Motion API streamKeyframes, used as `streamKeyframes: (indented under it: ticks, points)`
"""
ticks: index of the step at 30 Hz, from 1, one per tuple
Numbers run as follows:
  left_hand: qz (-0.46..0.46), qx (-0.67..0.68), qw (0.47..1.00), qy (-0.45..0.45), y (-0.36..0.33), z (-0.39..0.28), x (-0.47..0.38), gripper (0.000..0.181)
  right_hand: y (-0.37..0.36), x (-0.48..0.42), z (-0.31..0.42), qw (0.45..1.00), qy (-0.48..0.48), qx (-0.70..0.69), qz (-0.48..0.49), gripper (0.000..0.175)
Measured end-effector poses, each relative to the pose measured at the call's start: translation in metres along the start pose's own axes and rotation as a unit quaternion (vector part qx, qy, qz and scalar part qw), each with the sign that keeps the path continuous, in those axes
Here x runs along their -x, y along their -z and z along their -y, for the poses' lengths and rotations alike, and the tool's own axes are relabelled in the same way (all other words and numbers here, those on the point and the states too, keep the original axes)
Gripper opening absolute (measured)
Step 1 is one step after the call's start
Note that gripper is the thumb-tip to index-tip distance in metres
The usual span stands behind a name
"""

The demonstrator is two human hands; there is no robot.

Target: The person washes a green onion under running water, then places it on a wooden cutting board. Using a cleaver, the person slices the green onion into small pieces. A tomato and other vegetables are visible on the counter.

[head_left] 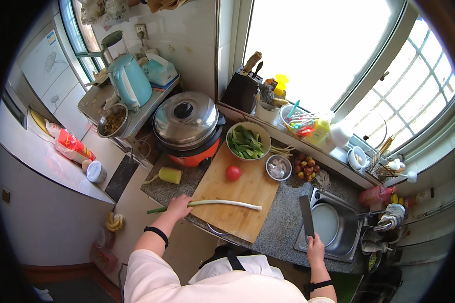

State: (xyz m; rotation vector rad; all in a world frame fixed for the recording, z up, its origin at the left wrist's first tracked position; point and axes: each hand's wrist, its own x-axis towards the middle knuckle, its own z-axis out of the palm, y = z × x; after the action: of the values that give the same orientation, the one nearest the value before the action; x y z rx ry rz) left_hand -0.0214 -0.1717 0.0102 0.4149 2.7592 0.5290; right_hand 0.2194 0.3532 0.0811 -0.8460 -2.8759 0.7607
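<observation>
My left hand (179,207) grips a long green onion (223,202) near its green end. The white stalk lies across a wooden cutting board (216,219), and the green tip sticks out past the counter's front edge. On the right, my right hand (316,248) holds a kitchen knife (306,216) by its handle, the broad blade pointing away from me above the sink's left rim. A red tomato (233,173) rests farther back on the board. Behind it stand a bowl of green leaves (246,143) and a small metal bowl with pale pieces (278,167).
An electric pot (185,125) with a metal lid stands back left, near a cut yellow-green vegetable (170,176). Small round fruits or potatoes (306,167) lie by the wall. The steel sink (349,231) holds a round pale pan or lid (325,223). A knife block (242,89) stands on the sill.
</observation>
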Motion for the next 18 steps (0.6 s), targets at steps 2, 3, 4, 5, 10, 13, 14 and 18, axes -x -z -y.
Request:
streamKeyframes:
  ticks: [2,3,4,5,10,13,14,18]
  points:
    - [0.077,-0.004,0.996,0.048,-0.003,-0.006,0.002,0.036,-0.008,0.003,0.007,0.998,-0.009,-0.064,0.013,0.026]
    - [0.057,-0.003,0.998,0.034,-0.004,-0.007,0.001,0.034,-0.010,0.003,0.013,0.996,-0.005,-0.079,0.044,0.025]
    - [0.052,-0.005,0.998,0.027,-0.005,-0.008,0.000,0.032,-0.013,0.002,0.020,0.993,-0.008,-0.090,0.076,0.024]
    - [0.054,-0.009,0.998,0.026,-0.007,-0.009,0.000,0.030,-0.014,0.000,0.028,0.988,-0.041,-0.085,0.119,0.023]
    - [0.036,0.029,0.999,0.012,-0.019,-0.020,0.007,0.021,-0.024,0.007,0.069,0.978,0.061,-0.039,0.195,0.020]
    - [0.018,0.042,0.999,0.014,-0.022,-0.025,0.012,0.022,-0.026,0.013,0.086,0.970,0.182,0.011,0.161,0.022]
    - [0.022,0.045,0.999,0.019,-0.021,-0.026,0.013,0.023,-0.024,0.013,0.089,0.969,0.164,-0.004,0.186,0.024]
    - [-0.018,-0.025,0.998,0.053,-0.018,-0.029,0.015,0.031,-0.013,0.011,0.087,0.975,0.133,-0.003,0.179,0.024]
